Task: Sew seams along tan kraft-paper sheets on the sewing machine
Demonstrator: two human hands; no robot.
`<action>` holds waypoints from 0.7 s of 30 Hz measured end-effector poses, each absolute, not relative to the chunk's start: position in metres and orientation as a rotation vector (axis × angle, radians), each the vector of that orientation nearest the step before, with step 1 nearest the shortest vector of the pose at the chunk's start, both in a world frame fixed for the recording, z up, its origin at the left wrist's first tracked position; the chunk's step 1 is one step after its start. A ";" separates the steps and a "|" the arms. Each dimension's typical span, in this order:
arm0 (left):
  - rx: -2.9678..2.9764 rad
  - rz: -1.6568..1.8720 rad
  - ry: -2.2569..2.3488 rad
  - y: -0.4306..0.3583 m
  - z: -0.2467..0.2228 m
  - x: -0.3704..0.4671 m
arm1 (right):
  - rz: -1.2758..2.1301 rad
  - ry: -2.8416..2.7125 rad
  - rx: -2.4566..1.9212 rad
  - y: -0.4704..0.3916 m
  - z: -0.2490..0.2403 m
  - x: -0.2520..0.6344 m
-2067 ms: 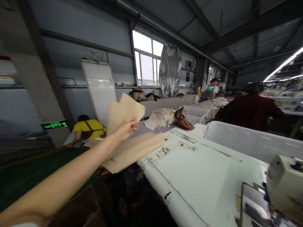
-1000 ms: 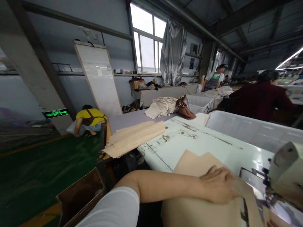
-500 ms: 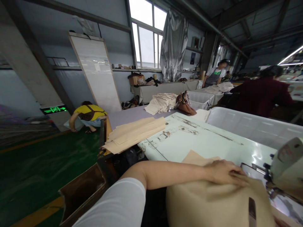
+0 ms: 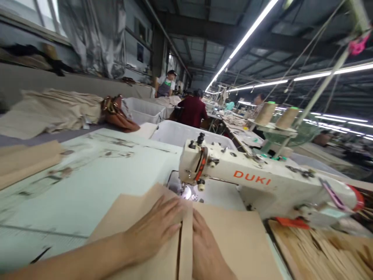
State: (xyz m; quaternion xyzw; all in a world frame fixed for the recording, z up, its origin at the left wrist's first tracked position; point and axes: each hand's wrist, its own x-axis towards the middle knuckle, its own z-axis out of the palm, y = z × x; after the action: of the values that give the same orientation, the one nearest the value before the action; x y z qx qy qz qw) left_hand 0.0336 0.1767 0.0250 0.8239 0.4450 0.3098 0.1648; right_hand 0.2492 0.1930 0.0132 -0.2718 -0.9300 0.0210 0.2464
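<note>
Tan sheet material (image 4: 230,229), which looks like cloth or leather, lies on the pale green sewing table below the needle area of a white sewing machine (image 4: 227,165). My left hand (image 4: 155,227) rests on it, fingers stretched forward and thumb apart, just left of a raised folded strip (image 4: 188,241). Along the other side of that strip lies my right hand (image 4: 204,243), its fingers extended and their tips partly hidden by the strip. A dark narrow gap runs between the strip and the left part. Both hands are close in front of the lit presser foot (image 4: 186,190).
Stacked tan pieces (image 4: 29,159) lie at the left edge, with pale cloth (image 4: 61,111) and a brown handbag (image 4: 118,112) behind. White bins (image 4: 186,132) stand beyond the table. Thread cones (image 4: 265,112) rise behind the machine; brown strips (image 4: 326,249) lie at right. Co-workers stand farther back.
My view has swung right, bringing the whole machine into sight. The tan material now lies flatter before the needle. My right hand, almost wholly hidden earlier, shows beside the fold.
</note>
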 end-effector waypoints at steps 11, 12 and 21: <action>2.683 0.832 1.533 0.231 0.036 0.027 | 0.217 -2.618 -0.860 0.193 0.025 0.243; 2.670 0.816 1.534 0.227 0.035 0.026 | 0.235 -2.613 -0.879 0.191 0.024 0.244; 2.474 0.662 1.591 0.194 0.014 0.012 | 0.322 -2.628 -0.980 0.183 0.039 0.241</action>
State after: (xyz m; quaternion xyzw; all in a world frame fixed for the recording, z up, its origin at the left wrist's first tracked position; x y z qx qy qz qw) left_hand 0.0123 0.1935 0.0141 0.8190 0.5266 0.2190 0.0633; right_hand 0.2411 0.1830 0.0394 -0.3427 -0.9191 0.1125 0.1584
